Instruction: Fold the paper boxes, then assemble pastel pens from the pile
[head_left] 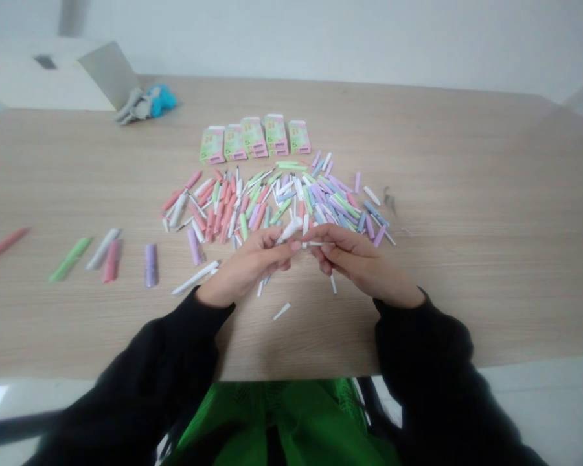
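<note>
My left hand is closed around a white pen part, a tube that sticks up past the thumb and forefinger. Facing it, my right hand pinches a thin white stick, which looks like a pen refill and points toward the left fingertips. Whether the two pieces touch is too small to tell. Just beyond both hands spreads a pile of pen parts in pink, green, white, purple and blue. A small white piece lies on the table nearer my body.
Several small green and pink boxes stand behind the pile. On the left lie single pen parts, among them a green one and a purple one. Grey and blue gloves rest beside a white box at the back left.
</note>
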The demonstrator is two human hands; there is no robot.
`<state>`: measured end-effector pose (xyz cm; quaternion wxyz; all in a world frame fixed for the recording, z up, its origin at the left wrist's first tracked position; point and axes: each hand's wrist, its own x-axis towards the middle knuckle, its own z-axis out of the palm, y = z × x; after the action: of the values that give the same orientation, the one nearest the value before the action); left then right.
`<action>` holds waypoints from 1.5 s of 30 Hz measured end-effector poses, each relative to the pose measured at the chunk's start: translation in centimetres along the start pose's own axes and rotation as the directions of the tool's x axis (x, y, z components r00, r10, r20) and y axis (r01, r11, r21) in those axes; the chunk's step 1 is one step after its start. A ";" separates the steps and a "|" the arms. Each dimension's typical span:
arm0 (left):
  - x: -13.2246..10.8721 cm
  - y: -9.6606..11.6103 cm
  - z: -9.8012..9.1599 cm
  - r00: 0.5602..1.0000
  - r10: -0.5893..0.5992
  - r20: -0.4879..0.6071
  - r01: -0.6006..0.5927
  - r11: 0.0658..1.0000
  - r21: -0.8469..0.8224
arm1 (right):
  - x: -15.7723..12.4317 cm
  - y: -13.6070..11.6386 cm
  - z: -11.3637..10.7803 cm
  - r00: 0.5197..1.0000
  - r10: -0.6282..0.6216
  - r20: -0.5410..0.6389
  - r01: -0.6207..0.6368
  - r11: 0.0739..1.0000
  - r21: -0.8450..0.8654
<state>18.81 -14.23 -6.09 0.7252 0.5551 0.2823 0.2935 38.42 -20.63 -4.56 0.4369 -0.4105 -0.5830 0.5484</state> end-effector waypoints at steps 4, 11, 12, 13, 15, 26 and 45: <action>-0.1 -1.0 0.1 0.998 0.022 -0.053 -0.015 0.992 0.124 | 0.0 0.2 0.6 0.999 0.015 0.037 -0.010 0.994 -0.113; -0.4 -0.4 -0.6 0.999 0.018 -0.046 -0.007 0.972 0.233 | 0.4 1.6 1.3 0.999 -0.048 -0.024 0.044 0.988 -0.146; -0.3 -0.4 -0.5 0.998 0.017 -0.054 -0.004 0.970 0.244 | 0.5 1.8 1.3 0.998 -0.058 -0.030 0.053 0.988 -0.143; -0.3 -0.5 -0.5 0.997 0.018 -0.070 0.000 0.967 0.255 | 0.6 1.9 1.3 0.998 -0.059 -0.034 0.054 0.989 -0.138; -0.2 -0.7 -0.3 0.993 0.026 -0.115 0.006 0.964 0.264 | 0.8 2.1 1.3 0.996 -0.055 -0.065 0.047 0.991 -0.123; 0.0 -1.1 0.0 0.986 0.002 -0.168 0.060 0.930 0.363 | 1.3 1.6 1.6 0.909 -0.117 -0.399 0.056 0.985 -0.162; -0.2 -0.4 0.0 0.980 -0.002 -0.201 0.072 0.936 0.344 | 0.8 1.6 0.7 0.960 -0.073 -0.269 0.034 0.988 -0.148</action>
<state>18.70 -14.47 -6.50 0.5887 0.6378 0.4111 0.2787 37.53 -19.91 -6.08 0.4975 -0.4963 -0.5656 0.4316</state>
